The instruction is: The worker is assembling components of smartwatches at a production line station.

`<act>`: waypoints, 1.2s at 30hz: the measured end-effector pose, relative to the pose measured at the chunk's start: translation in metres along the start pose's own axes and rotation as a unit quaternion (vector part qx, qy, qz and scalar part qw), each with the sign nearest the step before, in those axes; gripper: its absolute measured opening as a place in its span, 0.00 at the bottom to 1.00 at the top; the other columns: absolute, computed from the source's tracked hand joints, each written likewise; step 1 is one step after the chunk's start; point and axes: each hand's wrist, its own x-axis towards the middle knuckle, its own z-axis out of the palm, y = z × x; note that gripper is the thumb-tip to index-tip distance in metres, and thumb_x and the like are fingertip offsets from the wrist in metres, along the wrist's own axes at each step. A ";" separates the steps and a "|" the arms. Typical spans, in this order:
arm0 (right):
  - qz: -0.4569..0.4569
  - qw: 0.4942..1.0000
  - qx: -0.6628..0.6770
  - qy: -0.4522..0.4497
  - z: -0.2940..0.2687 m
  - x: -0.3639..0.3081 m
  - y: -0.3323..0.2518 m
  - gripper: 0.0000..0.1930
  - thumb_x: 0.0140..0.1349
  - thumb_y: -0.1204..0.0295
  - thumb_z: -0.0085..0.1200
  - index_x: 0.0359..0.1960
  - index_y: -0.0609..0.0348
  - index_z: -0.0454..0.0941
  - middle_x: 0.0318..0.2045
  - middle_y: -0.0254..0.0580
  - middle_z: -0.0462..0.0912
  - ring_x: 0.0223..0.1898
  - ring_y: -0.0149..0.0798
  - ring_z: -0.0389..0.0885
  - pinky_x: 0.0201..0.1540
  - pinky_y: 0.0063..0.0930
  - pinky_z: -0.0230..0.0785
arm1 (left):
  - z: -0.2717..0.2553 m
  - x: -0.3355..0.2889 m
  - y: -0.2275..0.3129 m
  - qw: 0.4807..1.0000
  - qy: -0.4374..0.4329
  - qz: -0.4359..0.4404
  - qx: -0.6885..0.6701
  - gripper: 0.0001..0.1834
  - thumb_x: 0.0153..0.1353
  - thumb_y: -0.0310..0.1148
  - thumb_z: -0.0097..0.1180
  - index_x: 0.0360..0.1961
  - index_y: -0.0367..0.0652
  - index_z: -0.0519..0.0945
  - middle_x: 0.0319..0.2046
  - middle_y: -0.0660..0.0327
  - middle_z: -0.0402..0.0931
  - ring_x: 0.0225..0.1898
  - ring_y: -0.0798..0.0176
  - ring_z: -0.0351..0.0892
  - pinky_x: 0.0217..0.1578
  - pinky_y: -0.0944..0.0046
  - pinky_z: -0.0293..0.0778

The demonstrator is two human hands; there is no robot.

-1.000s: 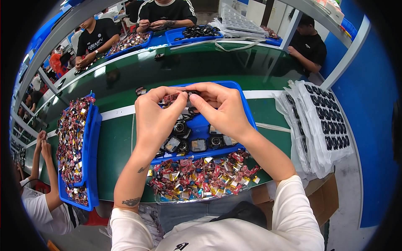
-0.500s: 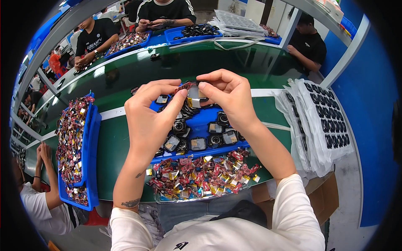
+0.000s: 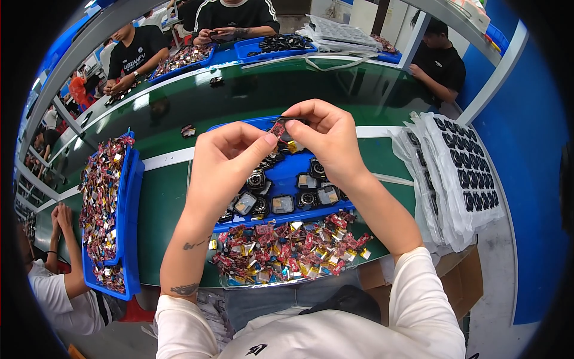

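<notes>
Above a blue tray (image 3: 284, 176), my two hands meet over a small black watch case (image 3: 299, 119). My right hand (image 3: 332, 140) grips the case, thumb in front and fingers behind. A little red circuit board (image 3: 278, 128) shows at the case's left side, with the thumb and fingers of my left hand (image 3: 227, 158) pinched at it. A yellow-taped piece (image 3: 293, 146) shows just under the right thumb. How far the board sits inside the case is hidden by my fingers. Several black square watch cases (image 3: 283, 205) lie in the tray below.
Nearer me lies a heap of red boards (image 3: 287, 251) with wires and silver-yellow cells. A blue bin (image 3: 134, 209) of similar boards stands left. White trays of black cases (image 3: 469, 164) are stacked right. Beyond, a green belt (image 3: 257, 96) carries loose pieces; other people sit around it.
My left hand has moved right, bringing the red board closer against the case. The case has tilted, so its inside shows less. Loose pieces on the belt have shifted slightly left.
</notes>
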 end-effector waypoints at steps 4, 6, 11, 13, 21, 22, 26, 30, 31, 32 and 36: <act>-0.022 0.998 -0.056 0.026 0.002 -0.003 -0.009 0.05 0.56 0.81 0.57 0.35 0.65 0.78 0.31 0.36 0.81 0.32 0.23 0.78 0.36 0.16 0.72 | 0.003 0.002 -0.007 0.982 -0.045 -0.047 -0.178 0.08 0.58 0.31 0.61 0.32 0.36 0.81 0.27 0.64 0.79 0.32 0.75 0.76 0.36 0.74 0.69; -0.030 0.998 -0.043 0.026 0.000 -0.001 -0.009 0.05 0.55 0.81 0.57 0.34 0.66 0.78 0.30 0.36 0.81 0.32 0.23 0.78 0.35 0.16 0.72 | 0.002 0.003 -0.008 0.982 -0.043 -0.043 -0.179 0.08 0.58 0.31 0.61 0.32 0.36 0.82 0.28 0.64 0.79 0.32 0.75 0.76 0.36 0.74 0.69; -0.037 0.999 -0.028 0.016 0.000 -0.001 -0.009 0.05 0.53 0.81 0.58 0.33 0.67 0.78 0.30 0.37 0.82 0.32 0.23 0.79 0.34 0.16 0.73 | 0.004 0.004 -0.009 0.983 -0.037 -0.031 -0.177 0.08 0.58 0.30 0.61 0.32 0.36 0.82 0.28 0.63 0.80 0.32 0.74 0.77 0.37 0.74 0.70; -0.048 0.998 -0.033 0.017 0.000 -0.001 -0.009 0.05 0.53 0.81 0.58 0.32 0.66 0.78 0.30 0.38 0.82 0.31 0.23 0.80 0.34 0.16 0.73 | 0.005 0.007 -0.011 0.986 -0.029 -0.032 -0.160 0.07 0.57 0.29 0.62 0.33 0.35 0.82 0.27 0.62 0.80 0.32 0.74 0.77 0.37 0.73 0.71; -0.032 0.999 -0.043 0.007 0.005 0.004 -0.010 0.07 0.54 0.77 0.62 0.33 0.66 0.79 0.31 0.38 0.83 0.32 0.24 0.81 0.35 0.17 0.73 | 0.006 0.017 -0.023 0.991 0.094 0.038 -0.091 0.14 0.56 0.31 0.65 0.23 0.41 0.71 0.23 0.67 0.78 0.23 0.81 0.71 0.23 0.81 0.64; -0.018 0.998 -0.065 0.005 0.002 0.008 -0.009 0.07 0.55 0.77 0.62 0.34 0.66 0.79 0.31 0.38 0.83 0.32 0.25 0.81 0.36 0.18 0.73 | 0.003 0.018 -0.023 0.992 0.096 0.042 -0.069 0.13 0.56 0.32 0.65 0.23 0.41 0.72 0.21 0.68 0.77 0.22 0.81 0.70 0.22 0.81 0.63; -0.015 0.983 -0.176 0.054 -0.037 0.056 0.024 0.07 0.56 0.74 0.61 0.33 0.66 0.82 0.28 0.39 0.84 0.31 0.25 0.81 0.36 0.18 0.72 | -0.008 0.010 0.005 0.969 0.113 0.219 0.037 0.09 0.50 0.29 0.66 0.24 0.41 0.75 0.31 0.58 0.78 0.28 0.72 0.73 0.28 0.72 0.68; 0.063 0.949 -0.301 0.065 -0.086 0.112 0.092 0.10 0.51 0.68 0.65 0.29 0.63 0.85 0.25 0.37 0.84 0.29 0.26 0.80 0.35 0.20 0.71 | 0.002 -0.027 0.026 0.860 0.043 0.489 0.139 0.13 0.39 0.26 0.67 0.29 0.41 0.80 0.47 0.48 0.76 0.33 0.60 0.78 0.33 0.67 0.72; 0.117 0.945 -0.296 0.070 -0.090 0.124 0.122 0.11 0.50 0.66 0.66 0.28 0.62 0.86 0.24 0.36 0.84 0.28 0.25 0.79 0.33 0.20 0.70 | 0.007 -0.041 0.022 0.892 -0.001 0.447 0.064 0.14 0.36 0.26 0.68 0.30 0.45 0.82 0.48 0.48 0.75 0.34 0.60 0.78 0.34 0.66 0.74; 0.165 0.927 -0.327 0.077 -0.105 0.131 0.133 0.11 0.49 0.65 0.66 0.28 0.61 0.86 0.24 0.36 0.84 0.26 0.24 0.78 0.31 0.20 0.69 | 0.012 -0.056 0.037 0.843 0.064 0.501 0.183 0.20 0.30 0.26 0.68 0.31 0.53 0.85 0.45 0.52 0.77 0.34 0.63 0.78 0.33 0.65 0.75; 0.254 0.882 -0.395 0.035 -0.146 0.142 0.155 0.11 0.46 0.64 0.67 0.28 0.56 0.87 0.23 0.37 0.84 0.22 0.27 0.75 0.26 0.22 0.65 | 0.051 -0.074 0.042 0.815 0.259 0.513 -0.067 0.09 0.46 0.30 0.55 0.30 0.52 0.82 0.34 0.66 0.77 0.38 0.62 0.75 0.31 0.64 0.69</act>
